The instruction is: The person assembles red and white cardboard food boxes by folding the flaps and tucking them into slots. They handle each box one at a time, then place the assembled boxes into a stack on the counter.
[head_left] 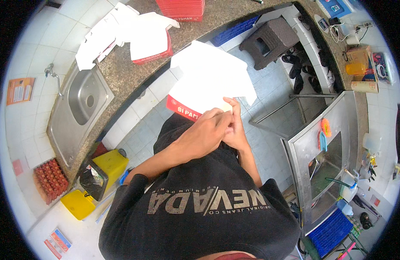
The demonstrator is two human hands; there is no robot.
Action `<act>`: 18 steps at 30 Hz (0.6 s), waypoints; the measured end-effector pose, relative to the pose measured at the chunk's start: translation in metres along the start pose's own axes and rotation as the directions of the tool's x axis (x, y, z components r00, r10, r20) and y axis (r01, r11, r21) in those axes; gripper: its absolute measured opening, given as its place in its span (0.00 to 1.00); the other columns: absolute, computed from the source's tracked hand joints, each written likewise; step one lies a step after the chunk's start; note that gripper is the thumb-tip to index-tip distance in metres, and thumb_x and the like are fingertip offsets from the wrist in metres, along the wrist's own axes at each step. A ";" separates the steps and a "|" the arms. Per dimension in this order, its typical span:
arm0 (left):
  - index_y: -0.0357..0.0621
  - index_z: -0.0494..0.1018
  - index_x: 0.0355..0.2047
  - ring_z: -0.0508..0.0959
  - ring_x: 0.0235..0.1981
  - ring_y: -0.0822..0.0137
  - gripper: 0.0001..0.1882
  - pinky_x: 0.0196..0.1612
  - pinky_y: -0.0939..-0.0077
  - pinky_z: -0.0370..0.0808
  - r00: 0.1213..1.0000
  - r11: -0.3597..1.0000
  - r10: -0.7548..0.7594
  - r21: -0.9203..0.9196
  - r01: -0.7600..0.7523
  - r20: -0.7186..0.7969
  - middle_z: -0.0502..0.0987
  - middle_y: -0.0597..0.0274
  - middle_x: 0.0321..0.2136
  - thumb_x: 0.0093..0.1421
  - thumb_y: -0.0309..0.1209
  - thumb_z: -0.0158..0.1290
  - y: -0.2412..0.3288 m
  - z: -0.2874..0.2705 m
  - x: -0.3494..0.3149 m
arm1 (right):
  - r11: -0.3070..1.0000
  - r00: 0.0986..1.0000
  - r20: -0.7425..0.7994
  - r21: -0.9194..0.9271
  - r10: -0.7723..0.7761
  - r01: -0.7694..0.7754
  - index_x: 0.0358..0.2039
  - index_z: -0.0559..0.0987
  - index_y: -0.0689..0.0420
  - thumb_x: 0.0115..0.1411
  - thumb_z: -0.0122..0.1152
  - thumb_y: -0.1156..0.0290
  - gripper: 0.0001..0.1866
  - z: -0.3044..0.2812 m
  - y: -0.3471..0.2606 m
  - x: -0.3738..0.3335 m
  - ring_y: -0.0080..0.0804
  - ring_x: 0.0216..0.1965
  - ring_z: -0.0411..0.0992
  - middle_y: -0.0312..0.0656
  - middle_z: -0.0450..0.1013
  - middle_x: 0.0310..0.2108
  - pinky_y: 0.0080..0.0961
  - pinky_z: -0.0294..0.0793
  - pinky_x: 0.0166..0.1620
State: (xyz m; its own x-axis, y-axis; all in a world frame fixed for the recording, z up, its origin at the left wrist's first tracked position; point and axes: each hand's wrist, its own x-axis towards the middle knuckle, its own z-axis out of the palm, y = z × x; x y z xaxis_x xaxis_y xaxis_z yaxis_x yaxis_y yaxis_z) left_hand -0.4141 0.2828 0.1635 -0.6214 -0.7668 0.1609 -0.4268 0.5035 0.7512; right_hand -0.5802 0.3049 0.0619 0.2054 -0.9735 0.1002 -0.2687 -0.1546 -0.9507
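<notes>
Well, from afar I see the carton [210, 76] just beyond the right hand [237, 133], whose grip pinches its near corner, and the left hand [207, 132], equally near, fingertips mostly hidden: I can't tell its grip.

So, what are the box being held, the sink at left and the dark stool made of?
Box: likely thin cardboard, smooth white and red, with flat panels and crisp edges. Sink: apparently stainless steel, satin grey with soft highlights. Stool: probably matt plastic, its woven pattern looking moulded in.
</notes>
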 end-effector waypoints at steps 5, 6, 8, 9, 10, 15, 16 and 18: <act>0.36 0.53 0.62 0.65 0.64 0.47 0.53 0.64 0.50 0.63 0.907 0.999 -0.039 -0.028 0.030 -0.419 0.63 0.42 0.63 0.46 0.42 0.75 -0.013 -0.054 -0.018 | 0.984 0.998 -0.038 0.167 -0.056 0.062 0.56 0.57 0.55 0.40 0.77 0.69 0.46 -0.028 -0.005 0.001 0.37 0.65 0.53 0.47 0.58 0.54 0.48 0.36 0.73; 0.38 0.48 0.67 0.60 0.68 0.46 0.62 0.68 0.48 0.59 0.877 0.991 -0.131 -0.087 0.102 -0.461 0.58 0.43 0.67 0.41 0.46 0.78 -0.020 -0.066 -0.018 | 0.981 0.995 -0.043 0.171 -0.090 0.096 0.55 0.57 0.54 0.39 0.77 0.69 0.46 -0.033 -0.009 0.002 0.38 0.65 0.53 0.47 0.58 0.54 0.48 0.36 0.73; 0.38 0.33 0.67 0.56 0.70 0.43 0.73 0.69 0.45 0.56 0.958 0.976 -0.146 -0.194 0.098 -0.248 0.51 0.36 0.68 0.39 0.52 0.78 -0.068 -0.067 -0.033 | 0.972 0.991 0.004 0.192 -0.136 0.133 0.54 0.54 0.52 0.37 0.74 0.70 0.46 -0.041 -0.020 0.008 0.46 0.66 0.50 0.50 0.57 0.54 0.49 0.35 0.72; 0.38 0.26 0.68 0.53 0.71 0.42 0.79 0.70 0.44 0.55 0.981 0.963 -0.138 -0.250 0.102 -0.133 0.47 0.33 0.68 0.38 0.55 0.78 -0.074 -0.069 -0.030 | 0.974 0.986 0.033 0.168 -0.163 0.155 0.54 0.54 0.52 0.37 0.74 0.70 0.46 -0.043 -0.027 0.012 0.46 0.66 0.49 0.52 0.55 0.55 0.49 0.35 0.72; 0.36 0.21 0.66 0.49 0.72 0.37 0.76 0.71 0.42 0.50 0.987 0.905 -0.160 -0.402 0.143 -0.011 0.44 0.29 0.68 0.46 0.56 0.73 -0.070 -0.070 -0.033 | 0.973 0.980 0.063 0.145 -0.189 0.179 0.54 0.53 0.52 0.38 0.73 0.69 0.46 -0.045 -0.034 0.016 0.47 0.67 0.48 0.53 0.54 0.56 0.49 0.36 0.72; 0.35 0.21 0.66 0.41 0.73 0.35 0.66 0.72 0.41 0.47 0.999 0.999 0.014 0.050 -0.012 -0.036 0.36 0.28 0.69 0.57 0.51 0.66 -0.071 -0.056 -0.046 | 0.993 0.976 0.182 0.034 -0.121 0.117 0.56 0.50 0.47 0.38 0.72 0.67 0.48 -0.046 -0.026 0.035 0.49 0.71 0.42 0.52 0.44 0.65 0.50 0.49 0.71; 0.35 0.21 0.66 0.40 0.73 0.34 0.65 0.72 0.41 0.46 0.998 0.977 0.045 0.210 -0.036 -0.036 0.35 0.27 0.69 0.59 0.50 0.65 -0.069 -0.053 -0.049 | 0.994 0.973 0.204 0.021 -0.106 0.104 0.56 0.50 0.47 0.38 0.71 0.67 0.48 -0.044 -0.024 0.040 0.49 0.72 0.41 0.52 0.43 0.65 0.51 0.49 0.71; 0.35 0.19 0.66 0.38 0.73 0.33 0.66 0.72 0.40 0.42 0.998 0.977 -0.031 0.208 0.042 -0.057 0.34 0.27 0.69 0.59 0.50 0.65 -0.075 -0.054 -0.060 | 0.995 0.963 0.250 0.014 -0.102 0.102 0.59 0.48 0.48 0.42 0.69 0.67 0.47 -0.036 -0.024 0.051 0.52 0.74 0.36 0.55 0.40 0.68 0.52 0.43 0.73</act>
State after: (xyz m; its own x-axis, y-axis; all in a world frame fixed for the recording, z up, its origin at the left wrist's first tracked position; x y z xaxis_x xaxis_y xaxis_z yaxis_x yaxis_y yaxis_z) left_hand -0.3096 0.2692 0.1315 -0.5691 -0.8036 0.1742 -0.5801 0.5426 0.6075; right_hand -0.5970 0.2532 0.1002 0.4601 -0.8797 0.1202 -0.2331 -0.2503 -0.9397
